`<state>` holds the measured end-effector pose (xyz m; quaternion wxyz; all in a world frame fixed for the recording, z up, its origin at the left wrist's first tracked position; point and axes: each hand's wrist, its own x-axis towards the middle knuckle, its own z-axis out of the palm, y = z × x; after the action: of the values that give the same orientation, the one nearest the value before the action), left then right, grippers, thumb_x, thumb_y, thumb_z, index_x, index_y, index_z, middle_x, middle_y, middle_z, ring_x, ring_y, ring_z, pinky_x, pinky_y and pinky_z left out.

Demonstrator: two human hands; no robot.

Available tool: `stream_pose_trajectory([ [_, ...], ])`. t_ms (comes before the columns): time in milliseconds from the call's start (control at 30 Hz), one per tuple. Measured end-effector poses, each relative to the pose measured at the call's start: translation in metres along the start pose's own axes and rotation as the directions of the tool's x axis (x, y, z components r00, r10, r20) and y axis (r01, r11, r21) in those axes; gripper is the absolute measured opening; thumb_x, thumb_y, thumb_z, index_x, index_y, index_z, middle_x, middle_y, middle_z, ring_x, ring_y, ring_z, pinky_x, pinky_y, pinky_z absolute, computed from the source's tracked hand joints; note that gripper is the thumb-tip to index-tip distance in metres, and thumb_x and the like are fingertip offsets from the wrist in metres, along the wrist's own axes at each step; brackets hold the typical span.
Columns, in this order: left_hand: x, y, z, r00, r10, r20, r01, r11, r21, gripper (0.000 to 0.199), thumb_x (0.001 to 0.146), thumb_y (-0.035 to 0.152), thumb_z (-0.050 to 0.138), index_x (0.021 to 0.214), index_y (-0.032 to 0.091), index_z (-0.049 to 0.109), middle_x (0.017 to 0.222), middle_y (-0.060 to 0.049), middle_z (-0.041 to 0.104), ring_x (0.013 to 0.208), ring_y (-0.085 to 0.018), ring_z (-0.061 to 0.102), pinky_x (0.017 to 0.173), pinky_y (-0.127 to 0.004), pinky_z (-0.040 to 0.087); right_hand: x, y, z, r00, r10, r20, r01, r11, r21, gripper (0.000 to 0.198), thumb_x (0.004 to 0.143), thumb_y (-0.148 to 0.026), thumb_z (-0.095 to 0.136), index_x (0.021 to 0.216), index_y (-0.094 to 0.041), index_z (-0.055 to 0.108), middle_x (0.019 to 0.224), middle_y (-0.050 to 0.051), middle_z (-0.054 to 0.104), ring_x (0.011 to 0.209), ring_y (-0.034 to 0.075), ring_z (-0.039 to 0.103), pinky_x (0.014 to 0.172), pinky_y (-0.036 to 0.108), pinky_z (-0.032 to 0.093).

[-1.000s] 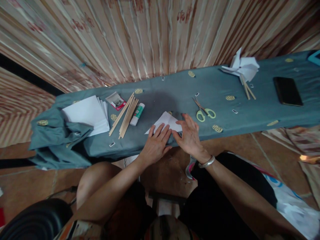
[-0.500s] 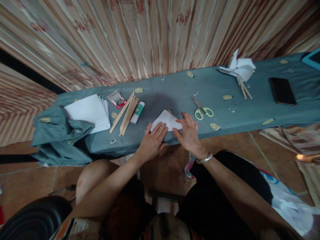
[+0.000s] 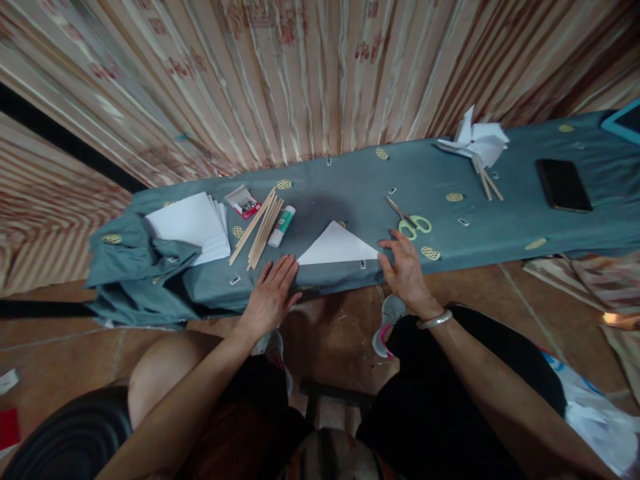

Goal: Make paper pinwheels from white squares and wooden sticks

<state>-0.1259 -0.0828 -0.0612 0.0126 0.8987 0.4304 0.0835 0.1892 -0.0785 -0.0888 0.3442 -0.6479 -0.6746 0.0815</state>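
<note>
A sheet of white paper folded into a triangle (image 3: pixel 337 245) lies near the front edge of the cloth-covered table, its long edge towards me. My left hand (image 3: pixel 269 293) rests flat by the triangle's left corner, fingers stretched out, their tips at the paper. At the opposite corner is my right hand (image 3: pixel 405 270), its thumb and fingers apart and slightly curved, with the thumb at the paper's tip. Green-handled scissors (image 3: pixel 410 221) lie just beyond the right fingers. A glue stick (image 3: pixel 282 227) and several wooden sticks (image 3: pixel 261 230) lie beyond my left hand.
A stack of white paper (image 3: pixel 193 223) and a small open box of metal pins (image 3: pixel 243 202) sit at the left. To the right are a white paper pinwheel (image 3: pixel 475 140) on sticks, a dark phone (image 3: pixel 564 185) and a blue-edged device (image 3: pixel 625 123). A pleated curtain (image 3: pixel 300 80) hangs behind.
My hands have moved apart from the middle of the folded paper to its two lower corners, so the whole triangle shows. The view has shifted slightly.
</note>
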Motion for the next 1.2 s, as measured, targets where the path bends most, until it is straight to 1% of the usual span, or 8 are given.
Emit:
stream_pose_trajectory([
  [233,-0.001,0.002,0.002,0.999,-0.045,0.013,0.045,0.999,-0.029,0.058,0.093,0.03,0.053,0.145,0.008,0.04,0.152,-0.02,0.043,0.144,-0.031,0.037,0.117,-0.053,0.031,0.005,0.007,-0.004,1.0,-0.018,-0.018,0.019,0.997,0.073,0.032,0.087,-0.017,0.042,0.109,-0.015,0.065,0.13,0.019,0.061,0.129,0.03,0.052,0.11,0.053,0.039],
  [367,0.0,0.003,0.002,0.999,-0.048,0.02,0.049,0.999,-0.023,0.058,0.093,0.031,0.052,0.146,0.01,0.04,0.153,-0.019,0.043,0.144,-0.031,0.037,0.117,-0.052,0.031,0.014,0.001,-0.004,0.997,0.071,-0.004,-0.07,0.989,0.13,0.031,0.093,-0.031,0.043,0.105,-0.019,0.068,0.125,0.016,0.065,0.123,0.03,0.058,0.107,0.052,0.042],
  [467,-0.001,0.003,0.002,0.998,-0.053,0.021,0.054,0.998,-0.02,0.058,0.093,0.031,0.052,0.146,0.009,0.04,0.153,-0.019,0.042,0.145,-0.031,0.036,0.118,-0.052,0.03,0.018,-0.009,0.001,0.996,0.058,0.07,-0.064,0.994,0.093,0.032,0.089,-0.042,0.054,0.106,-0.019,0.069,0.133,0.017,0.061,0.127,0.033,0.054,0.108,0.054,0.04],
  [600,-0.002,0.003,0.002,0.998,-0.059,0.018,0.059,0.998,-0.019,0.057,0.094,0.032,0.051,0.146,0.01,0.04,0.154,-0.018,0.041,0.145,-0.031,0.036,0.118,-0.051,0.03,0.019,-0.018,0.006,0.989,0.053,0.135,-0.065,0.994,0.084,0.03,0.085,-0.036,0.059,0.108,-0.019,0.068,0.138,0.017,0.057,0.131,0.034,0.051,0.107,0.055,0.039],
  [733,-0.002,0.001,0.002,0.998,-0.059,0.015,0.059,0.998,-0.022,0.056,0.095,0.033,0.05,0.146,0.01,0.041,0.153,-0.018,0.042,0.144,-0.03,0.038,0.117,-0.051,0.032,0.02,-0.019,0.005,0.993,0.056,0.105,-0.073,0.984,0.165,0.021,0.08,-0.029,0.063,0.099,-0.021,0.069,0.13,0.015,0.064,0.124,0.031,0.057,0.105,0.05,0.043],
  [967,-0.003,-0.003,0.002,0.999,-0.049,-0.002,0.049,0.998,-0.036,0.056,0.095,0.032,0.052,0.145,0.009,0.042,0.153,-0.018,0.043,0.143,-0.031,0.039,0.116,-0.052,0.034,0.025,-0.015,0.005,0.985,0.152,0.082,-0.168,0.956,0.241,0.005,0.074,-0.026,0.065,0.077,-0.023,0.067,0.123,0.011,0.068,0.116,0.029,0.063,0.101,0.047,0.045],
  [1067,-0.005,-0.003,0.005,0.998,-0.059,-0.02,0.057,0.995,-0.086,0.056,0.095,0.032,0.052,0.146,0.011,0.041,0.152,-0.018,0.043,0.143,-0.031,0.039,0.116,-0.053,0.033,0.026,-0.015,0.004,0.985,0.143,0.099,-0.166,0.945,0.283,0.006,0.074,-0.028,0.063,0.073,-0.023,0.065,0.121,0.011,0.068,0.117,0.028,0.062,0.101,0.046,0.045],
  [1200,-0.002,-0.002,0.005,0.987,-0.104,-0.125,0.069,0.963,-0.26,0.06,0.097,0.037,0.048,0.151,0.017,0.032,0.155,-0.018,0.04,0.146,-0.029,0.035,0.117,-0.052,0.033,0.029,-0.019,-0.004,0.991,0.101,0.087,-0.127,0.915,0.383,0.01,0.077,-0.033,0.063,0.076,-0.023,0.064,0.12,0.012,0.068,0.119,0.028,0.061,0.103,0.046,0.043],
])
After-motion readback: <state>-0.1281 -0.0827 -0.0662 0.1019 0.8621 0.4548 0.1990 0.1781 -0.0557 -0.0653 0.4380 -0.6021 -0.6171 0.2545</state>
